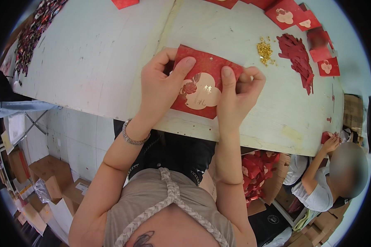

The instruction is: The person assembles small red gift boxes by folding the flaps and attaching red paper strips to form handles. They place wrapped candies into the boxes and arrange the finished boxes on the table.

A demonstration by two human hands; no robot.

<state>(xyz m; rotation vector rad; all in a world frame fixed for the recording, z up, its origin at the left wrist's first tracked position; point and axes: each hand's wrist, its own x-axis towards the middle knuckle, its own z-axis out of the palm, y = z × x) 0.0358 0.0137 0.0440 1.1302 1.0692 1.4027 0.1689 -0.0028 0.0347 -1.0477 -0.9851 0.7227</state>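
Between my two hands is a red paper gift box or bag (202,105), folded flat-looking, with a cream flower-shaped panel and a small hole near its top edge. My left hand (163,80) grips its upper left side, thumb on the front and fingers curled behind. On the opposite side my right hand (237,90) pinches the upper right corner the same way. The packet is held tilted over the near edge of the white table (99,61). What the fingers do behind it is hidden.
Right of the packet lie gold metal fasteners (265,51) and a heap of dark red ribbons (297,59). Red boxes (284,14) line the far right edge. Below stands a carton of red packets (257,173). A co-worker (321,185) sits at right, holding something red.
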